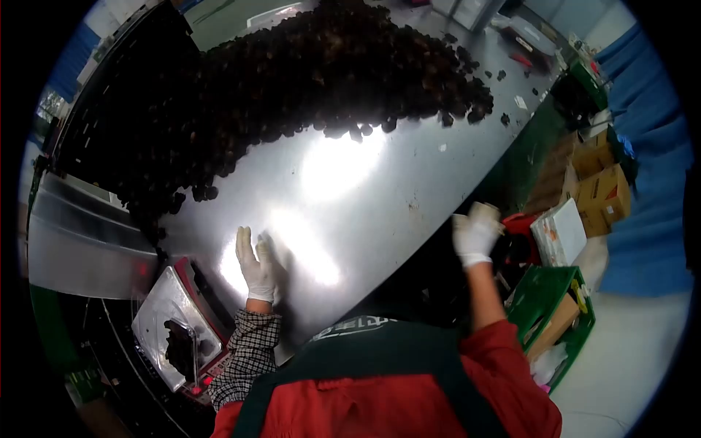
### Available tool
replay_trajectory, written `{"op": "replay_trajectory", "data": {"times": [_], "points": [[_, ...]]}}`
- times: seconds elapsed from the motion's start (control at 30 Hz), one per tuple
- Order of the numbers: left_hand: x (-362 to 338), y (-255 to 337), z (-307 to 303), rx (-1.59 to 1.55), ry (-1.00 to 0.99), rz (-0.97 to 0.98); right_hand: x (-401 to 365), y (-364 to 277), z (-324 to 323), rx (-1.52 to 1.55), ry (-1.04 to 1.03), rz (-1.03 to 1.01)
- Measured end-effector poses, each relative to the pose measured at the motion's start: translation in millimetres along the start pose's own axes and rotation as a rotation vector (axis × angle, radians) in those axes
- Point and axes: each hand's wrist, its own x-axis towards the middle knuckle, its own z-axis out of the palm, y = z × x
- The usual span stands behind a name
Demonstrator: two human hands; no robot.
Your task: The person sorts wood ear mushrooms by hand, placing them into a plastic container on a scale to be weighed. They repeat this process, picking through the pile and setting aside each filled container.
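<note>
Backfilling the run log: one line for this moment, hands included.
left hand: open, over metal table; right hand: beyond table edge, grip unclear; dark pile: on table; scale: beside left sleeve

A shiny grey metal table carries a big heap of dark, rounded pieces and small white scraps.

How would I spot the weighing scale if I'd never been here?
Start at the big metal table with the dark heap. In the picture, down and left of the gloved left hand sits the scale. Unlike the plain metal panel above it, it has a squarish plate holding a dark clump, with red along one side.
</note>
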Motion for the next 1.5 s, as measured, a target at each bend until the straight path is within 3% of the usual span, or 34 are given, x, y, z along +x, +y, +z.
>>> {"op": "replay_trajectory", "data": {"times": [0.03, 0.1, 0.2, 0.27, 0.3, 0.37, 0.4, 0.43, 0.47, 0.5, 0.53, 0.57, 0.6, 0.63, 0.7, 0.73, 0.77, 0.8, 0.83, 0.87, 0.9, 1.0, 1.03, 1.1, 1.27, 1.5], "points": [[6.1, 7.3, 4.6, 0.009, 0.003, 0.006, 7.2, 36.4, 3.1, -0.025, 0.006, 0.253], [22.9, 10.6, 37.4, 0.134, -0.072, 0.111, 37.1, 39.7, -18.0, 0.057, 0.038, 0.059], [65.8, -3.1, 112.7, 0.497, -0.171, 0.415, 51.8, -77.1, 3.2, 0.266, 0.032, -0.436], [97.5, 21.6, 143.5, 0.47, -0.21, 0.376, 64.8, -152.0, 20.7, 0.41, -0.001, -0.625], [110.2, 52.8, 149.9, 0.371, -0.242, 0.248, 74.8, -174.5, 16.0, 0.471, -0.019, -0.689], [127.2, 87.1, 174.2, 0.564, -0.354, 0.117, 107.3, -161.1, 14.3, 0.391, -0.082, -0.667], [125.4, 93.3, 198.2, 0.699, -0.307, 0.156, 124.3, -143.3, 18.1, 0.348, -0.117, -0.65], [130.3, 130.5, 197.3, 0.5, -0.513, 0.088, 139.9, -95.3, 31.4, 0.25, -0.072, -0.569], [104.2, 111.2, 248.7, 0.348, -0.392, 0.307, 158.5, -52.7, 6.7, 0.195, -0.292, -0.345], [105.3, 168.7, 221.8, 0.218, -0.815, 0.39, 161.3, -4.4, 12.5, -0.005, -0.071, -0.25], [106.6, 227.1, 194.0, 0.052, -1.261, 0.368, 162.7, 57.2, 16.6, 0.042, -0.073, -0.122], [68.4, 218.9, 213.1, -0.306, -1.182, 0.61, 159.2, 105.4, 17.3, -0.082, -0.125, 0.026], [35.9, 211.7, 218.1, -0.411, -0.997, 0.779, 150.0, 129.8, -0.6, -0.11, -0.198, 0.181], [21.0, 207.0, 220.2, -0.502, -0.799, 0.938, 140.1, 161.1, 15.5, -0.139, -0.149, 0.199], [51.1, 189.7, 185.2, -0.487, -0.692, 0.783, 147.8, 160.4, 27.4, -0.018, -0.096, 0.057], [71.8, 165.7, 175.2, -0.328, -0.82, 0.557, 160.7, 120.9, 8.7, 0.077, -0.112, -0.036], [75.6, 130.1, 166.3, -0.264, -0.569, 0.44, 173.4, 77.1, -5.1, 0.172, -0.122, -0.126], [80.4, 90.0, 155.0, -0.199, -0.316, 0.326, 183.7, 28.6, -4.3, 0.285, 0.009, -0.329], [89.7, 51.7, 136.3, -0.057, -0.213, 0.306, 194.4, -21.8, -8.3, 0.413, -0.002, -0.475], [93.1, 13.1, 114.6, 0.303, -0.127, 0.417, 202.4, -77.0, -10.4, 0.519, -0.022, -0.61], [91.6, -0.7, 83.9, 0.358, -0.026, 0.311, 209.0, -131.9, -26.4, 0.751, -0.079, -0.787], [76.8, -22.0, 5.1, 0.236, 0.279, -0.196, 227.4, -263.6, -60.8, 0.829, 0.004, -1.117], [69.3, -26.8, -13.2, 0.359, 0.282, -0.344, 235.7, -296.7, -69.4, 0.83, 0.093, -1.196], [41.8, -76.0, -29.6, 0.459, 0.401, -0.399, 254.7, -377.9, -89.5, 0.913, 0.061, -1.302], [45.4, -94.4, -21.6, 0.426, 0.407, -0.487, 238.0, -470.2, -97.8, 0.857, -0.095, -1.582], [53.0, -90.6, -21.3, 0.519, 0.363, -0.451, 299.3, -596.9, -50.9, 0.55, -0.147, -1.09]]}}
